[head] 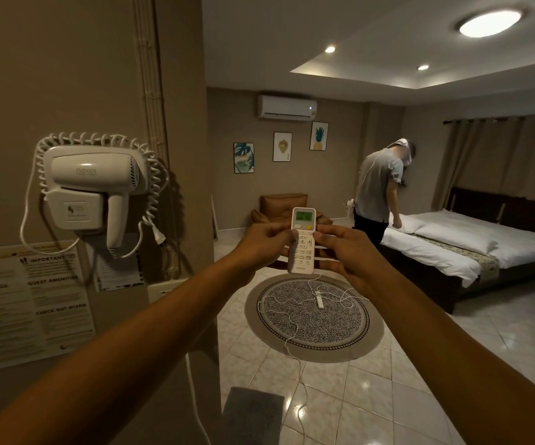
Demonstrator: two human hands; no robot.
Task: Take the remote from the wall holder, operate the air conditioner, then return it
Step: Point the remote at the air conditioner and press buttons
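Note:
A white remote (302, 242) with a lit green screen stands upright at arm's length, its top pointing toward the far wall. My left hand (264, 245) grips its left edge and my right hand (344, 252) grips its right edge, both thumbs resting on the buttons. The white air conditioner (287, 107) hangs high on the far wall, a small light glowing on its right end. No wall holder for the remote shows in this view.
A white hair dryer (92, 191) with a coiled cord is mounted on the wall at left, above printed notices (31, 300). A round rug (313, 316) carries a white cable. A person (380, 191) bends over the bed (471, 245) at right. An armchair (283, 207) stands behind.

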